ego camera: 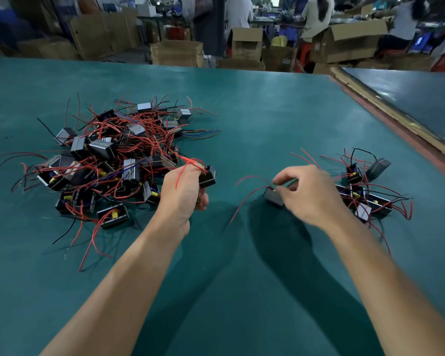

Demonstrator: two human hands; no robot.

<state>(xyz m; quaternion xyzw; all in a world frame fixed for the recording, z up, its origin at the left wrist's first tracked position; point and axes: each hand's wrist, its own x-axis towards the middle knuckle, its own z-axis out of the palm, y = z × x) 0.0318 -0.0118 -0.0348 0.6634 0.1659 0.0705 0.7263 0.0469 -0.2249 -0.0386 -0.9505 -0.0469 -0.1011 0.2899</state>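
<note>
With my left hand (184,191) pinching one wired box (207,177) just right of the big pile (108,155), my right hand (308,194) pinched a second box (273,197) farther right; best, I judged, to keep its red leads (244,200) untangled.

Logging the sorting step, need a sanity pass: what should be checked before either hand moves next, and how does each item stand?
1. Left hand grips held module: ok.
2. Its red wires free of the big pile: cannot tell, they cross the hand towards it.
3. Right hand pinches table module: ok, at its top edge.
4. Table module's wires loose on the mat: ok, apart from both heaps.
5. Small group beside the right hand: ok, probably within reach.
</note>
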